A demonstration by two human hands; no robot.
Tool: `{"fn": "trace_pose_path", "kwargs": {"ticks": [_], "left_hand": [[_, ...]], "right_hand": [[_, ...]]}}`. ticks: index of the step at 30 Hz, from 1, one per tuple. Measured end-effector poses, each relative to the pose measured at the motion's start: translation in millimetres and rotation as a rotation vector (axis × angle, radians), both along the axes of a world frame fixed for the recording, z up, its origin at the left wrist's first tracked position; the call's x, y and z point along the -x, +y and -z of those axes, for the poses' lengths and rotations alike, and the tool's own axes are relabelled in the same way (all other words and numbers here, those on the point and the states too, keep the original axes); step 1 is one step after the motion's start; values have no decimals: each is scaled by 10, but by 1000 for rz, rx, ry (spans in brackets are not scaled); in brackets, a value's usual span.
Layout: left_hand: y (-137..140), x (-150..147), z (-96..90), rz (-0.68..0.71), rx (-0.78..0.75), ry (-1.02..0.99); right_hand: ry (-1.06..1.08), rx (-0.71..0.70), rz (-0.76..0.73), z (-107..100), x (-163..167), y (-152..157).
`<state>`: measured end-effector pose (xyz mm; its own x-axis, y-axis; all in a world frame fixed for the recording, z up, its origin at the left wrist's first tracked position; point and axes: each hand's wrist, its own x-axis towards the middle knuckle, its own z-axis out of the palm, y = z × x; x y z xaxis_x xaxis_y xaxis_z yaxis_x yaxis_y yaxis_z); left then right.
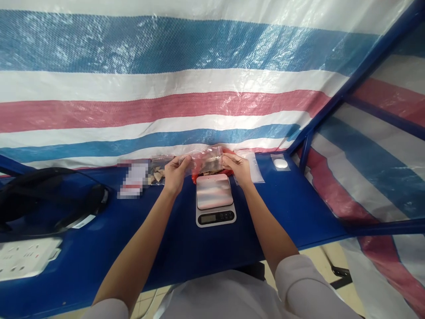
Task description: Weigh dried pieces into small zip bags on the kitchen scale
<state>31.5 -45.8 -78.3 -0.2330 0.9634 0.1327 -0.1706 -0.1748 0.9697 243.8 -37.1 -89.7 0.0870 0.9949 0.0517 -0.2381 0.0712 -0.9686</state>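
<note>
A clear zip bag (207, 158) is stretched between my two hands, just beyond the kitchen scale. My left hand (175, 173) pinches its left side, and my right hand (238, 168) grips the right side. Behind and below it shows a red plastic bag (229, 173) with light brown pieces in it, partly hidden. The kitchen scale (215, 195) has a shiny square plate with nothing on it and a dark display. To the left of my left hand lies a clear bag of brown pieces (157, 173). Another clear bag (255, 168) lies flat beyond my right hand.
A white rounded object (280, 163) sits on a small clear bag at the right. At the left are a blurred-out card (133, 178), a black headset-like item (66, 199) and a white power strip (28, 257). Striped sheeting (166, 84) closes off the blue table's (282, 212) back.
</note>
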Motion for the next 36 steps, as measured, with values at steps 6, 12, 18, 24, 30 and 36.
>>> {"fn": "trace_pose_path", "kwargs": {"ticks": [6, 12, 18, 24, 30, 36], "left_hand": [[-189, -195, 231, 28, 29, -231], [-231, -123, 362, 90, 28, -178], [-240, -59, 458, 42, 57, -148], [-252, -20, 491, 60, 71, -106], [-255, 45, 493, 149, 59, 7], [-330, 160, 334, 202, 68, 227]], "right_hand": [[-110, -120, -5, 212, -11, -191], [-96, -108, 7, 378, -96, -191], [-112, -51, -70, 370, -146, -204], [-136, -69, -63, 369, -220, -223], [-211, -68, -84, 335, -274, -251], [-220, -82, -118, 273, -250, -290]]}}
